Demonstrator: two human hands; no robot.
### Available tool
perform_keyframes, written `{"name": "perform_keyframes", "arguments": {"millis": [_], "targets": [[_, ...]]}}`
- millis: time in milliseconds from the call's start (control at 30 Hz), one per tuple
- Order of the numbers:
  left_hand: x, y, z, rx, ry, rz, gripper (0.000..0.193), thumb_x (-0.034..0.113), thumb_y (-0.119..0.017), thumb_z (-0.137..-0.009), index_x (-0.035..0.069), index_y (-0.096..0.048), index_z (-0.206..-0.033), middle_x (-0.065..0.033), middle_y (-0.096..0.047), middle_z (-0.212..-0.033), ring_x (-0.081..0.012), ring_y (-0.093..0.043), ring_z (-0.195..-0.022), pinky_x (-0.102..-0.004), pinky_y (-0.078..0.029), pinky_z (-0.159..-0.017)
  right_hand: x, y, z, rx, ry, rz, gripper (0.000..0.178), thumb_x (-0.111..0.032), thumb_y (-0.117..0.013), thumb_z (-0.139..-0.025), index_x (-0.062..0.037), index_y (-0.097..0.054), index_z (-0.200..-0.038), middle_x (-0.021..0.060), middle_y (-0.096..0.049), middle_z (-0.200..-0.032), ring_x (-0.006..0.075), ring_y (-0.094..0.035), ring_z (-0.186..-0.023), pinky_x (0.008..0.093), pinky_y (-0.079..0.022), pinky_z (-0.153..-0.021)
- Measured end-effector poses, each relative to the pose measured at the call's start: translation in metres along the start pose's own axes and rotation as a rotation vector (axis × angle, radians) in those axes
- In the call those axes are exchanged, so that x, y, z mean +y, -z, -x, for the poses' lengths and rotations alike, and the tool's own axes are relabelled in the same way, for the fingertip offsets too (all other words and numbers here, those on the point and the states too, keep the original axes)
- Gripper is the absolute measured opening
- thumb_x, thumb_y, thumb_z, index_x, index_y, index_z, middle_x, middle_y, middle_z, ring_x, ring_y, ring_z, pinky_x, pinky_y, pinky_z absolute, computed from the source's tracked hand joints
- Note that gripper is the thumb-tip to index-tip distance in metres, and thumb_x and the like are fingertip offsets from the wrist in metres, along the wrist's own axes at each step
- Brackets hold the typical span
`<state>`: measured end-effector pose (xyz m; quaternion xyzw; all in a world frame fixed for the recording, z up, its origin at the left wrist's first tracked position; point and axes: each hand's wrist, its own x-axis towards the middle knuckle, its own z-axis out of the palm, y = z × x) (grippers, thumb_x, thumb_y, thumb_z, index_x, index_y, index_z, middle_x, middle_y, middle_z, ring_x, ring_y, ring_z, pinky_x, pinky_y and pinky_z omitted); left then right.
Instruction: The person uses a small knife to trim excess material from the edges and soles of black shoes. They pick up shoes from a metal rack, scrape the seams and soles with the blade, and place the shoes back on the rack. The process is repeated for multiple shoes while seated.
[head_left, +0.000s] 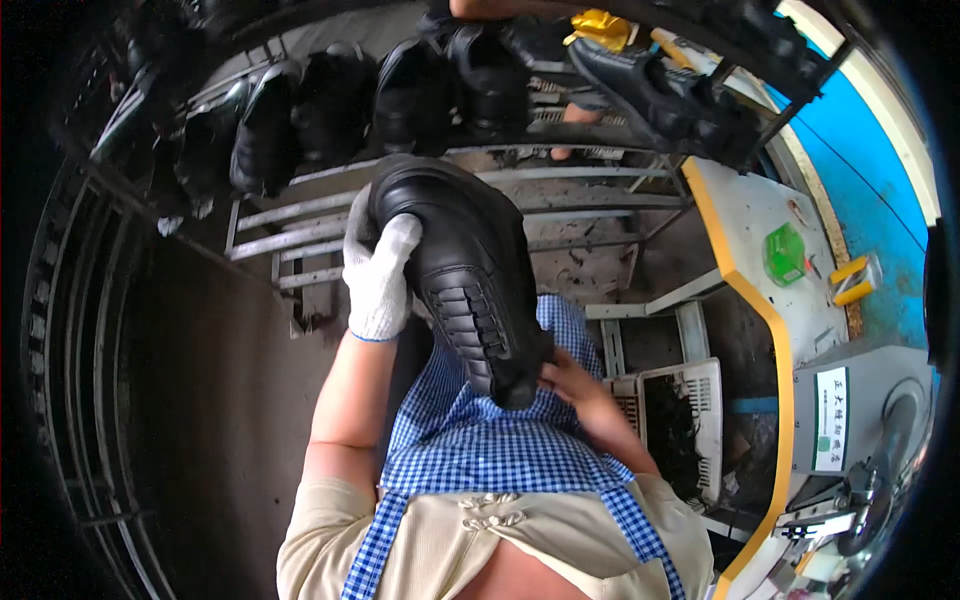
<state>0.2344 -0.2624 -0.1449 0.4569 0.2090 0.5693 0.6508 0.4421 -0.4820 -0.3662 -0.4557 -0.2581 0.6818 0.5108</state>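
A black leather shoe (460,270) is held up in front of my apron, its toe pointing away from me and its heel near. My left hand (385,270), in a white knit glove, is closed around the toe end, thumb on the upper. At the heel's right side my bare right hand (572,378) grips the shoe; some of its fingertips are hidden behind it. The shoe's upper has a column of raised strips down the middle. Its sole is out of sight.
Several black shoes (415,95) line a metal rack (560,175) ahead. To the right stands a yellow-edged table (770,215) with a green container (784,253), a yellow-and-white roll (856,280) and a grey machine (860,410). Below it is a white crate (708,430) with dark scraps.
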Motion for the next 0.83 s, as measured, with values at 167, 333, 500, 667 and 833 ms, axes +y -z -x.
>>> {"name": "perform_keyframes", "arguments": {"millis": [167, 333, 500, 667, 833], "targets": [[-0.004, -0.041, -0.011, -0.153, 0.124, -0.007, 0.066, 0.018, -0.071, -0.086, 0.001, -0.043, -0.143, -0.0138, -0.058, -0.128, -0.0222, -0.057, -0.116, -0.0360, -0.045, -0.104, 0.003, -0.017, -0.001, 0.054, 0.232, -0.343, 0.059, -0.037, -0.063, -0.096, -0.0067, -0.045, -0.144, 0.0080, -0.057, -0.135, 0.0206, -0.057, -0.121, 0.0356, -0.051, -0.099], [-0.028, -0.055, 0.000, -0.369, -0.230, -0.367, 0.090, 0.033, -0.077, -0.085, 0.000, -0.027, -0.152, -0.0228, -0.039, -0.150, -0.0305, -0.040, -0.140, -0.0409, -0.036, -0.113, -0.095, -0.056, 0.015, -0.020, 0.522, -0.789, 0.061, -0.047, -0.059, -0.095, -0.0091, -0.048, -0.142, 0.0114, -0.057, -0.137, 0.0247, -0.058, -0.122, 0.0399, -0.050, -0.102], [-0.045, -0.050, 0.029, -0.578, -0.098, -0.490, 0.074, 0.027, -0.074, -0.088, -0.002, -0.038, -0.146, -0.0201, -0.050, -0.142, -0.0303, -0.050, -0.131, -0.0405, -0.041, -0.109, -0.161, -0.018, -0.025, 0.032, 0.548, -0.672, 0.071, -0.065, -0.043, -0.095, -0.0052, -0.055, -0.133, 0.0194, -0.066, -0.116, 0.0158, -0.054, -0.049, 0.0216, -0.041, -0.042], [-0.051, -0.048, 0.039, -0.583, -0.083, -0.515, 0.065, 0.024, -0.074, -0.088, -0.005, -0.046, -0.139, -0.0184, -0.059, -0.129, -0.0270, -0.060, -0.118, -0.0363, -0.048, -0.101, -0.246, -0.008, -0.088, -0.010, 0.391, -0.668, 0.071, -0.068, -0.048, -0.093, -0.0004, -0.060, -0.110, 0.0103, -0.071, -0.095, 0.0033, -0.035, -0.039, 0.0172, -0.028, -0.035], [-0.056, -0.010, 0.045, -0.571, 0.129, -0.495, 0.067, 0.032, -0.072, -0.090, -0.003, -0.046, -0.141, -0.0202, -0.057, -0.135, -0.0264, -0.059, -0.122, -0.0358, -0.046, -0.103, -0.249, 0.014, -0.110, 0.414, 0.618, -0.329, 0.052, -0.054, -0.058, -0.095, -0.0077, -0.052, -0.118, 0.0136, -0.068, -0.101, 0.0031, -0.036, -0.041, 0.0182, -0.028, -0.034]]}}
